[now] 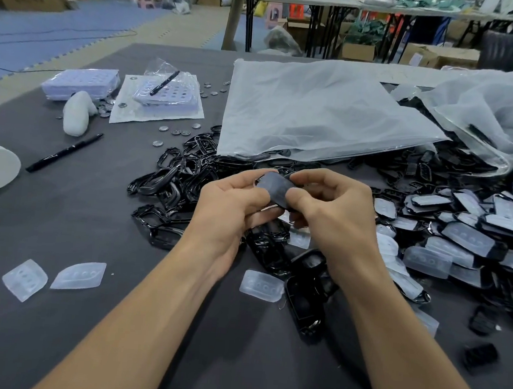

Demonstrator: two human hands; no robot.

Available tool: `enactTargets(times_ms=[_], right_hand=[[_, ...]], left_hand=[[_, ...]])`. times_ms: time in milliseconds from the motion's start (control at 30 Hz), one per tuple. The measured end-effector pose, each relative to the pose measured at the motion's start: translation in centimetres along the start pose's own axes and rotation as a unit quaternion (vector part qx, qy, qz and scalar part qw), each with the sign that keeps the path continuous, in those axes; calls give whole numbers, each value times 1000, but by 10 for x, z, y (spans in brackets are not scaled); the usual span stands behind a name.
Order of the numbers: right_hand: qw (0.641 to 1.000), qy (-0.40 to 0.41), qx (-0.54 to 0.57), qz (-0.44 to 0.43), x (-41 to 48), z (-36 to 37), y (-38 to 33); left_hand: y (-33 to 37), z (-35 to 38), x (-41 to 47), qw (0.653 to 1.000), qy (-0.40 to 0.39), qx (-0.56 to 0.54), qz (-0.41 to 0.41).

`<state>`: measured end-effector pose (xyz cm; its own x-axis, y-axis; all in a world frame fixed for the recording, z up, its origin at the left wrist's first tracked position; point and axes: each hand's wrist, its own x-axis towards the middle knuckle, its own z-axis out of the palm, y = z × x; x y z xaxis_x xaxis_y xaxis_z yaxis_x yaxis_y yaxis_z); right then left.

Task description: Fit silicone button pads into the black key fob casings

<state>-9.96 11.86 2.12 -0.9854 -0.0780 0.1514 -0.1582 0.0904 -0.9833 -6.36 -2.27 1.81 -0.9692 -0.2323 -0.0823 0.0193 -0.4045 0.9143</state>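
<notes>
Glossy black and frosted white on a dark grey table cover (75,228).
The key fob casing (275,193) in the grip looks matte charcoal. Left of the grip, glossy black frames (169,183); right of it, translucent white button pads (468,239) rimmed in black, each marked by a row of round dimples. Beyond, a milky see-through plastic bag (312,112); far left, a black marker pen (63,152).

Both bare forearms (146,308) extended in from the lower edge and angled toward each other, wrists nearly straight. The left grip (233,201) and the right grip (333,207) were close together at the middle, backs turned up, fingers curled. Each thumb pressed on one dark casing (276,187) pinched between them.
</notes>
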Motion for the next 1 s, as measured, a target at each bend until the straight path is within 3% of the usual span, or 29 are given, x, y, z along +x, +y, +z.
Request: enactTargets(times_ms=[133, 433, 767, 1000], right_hand=[[999, 2, 35, 6, 0, -2, -3], [1000, -3, 27, -2, 2, -2, -1], [996, -31, 67, 43, 2, 0, 0], [996, -27, 71, 45, 5, -2, 1]], left_hand=[[0, -4, 0, 999, -26, 19, 8], [1, -1, -3, 991, 53, 124, 23], [-1, 2, -2, 988, 82, 124, 31], [0, 1, -3, 989, 38, 140, 41]])
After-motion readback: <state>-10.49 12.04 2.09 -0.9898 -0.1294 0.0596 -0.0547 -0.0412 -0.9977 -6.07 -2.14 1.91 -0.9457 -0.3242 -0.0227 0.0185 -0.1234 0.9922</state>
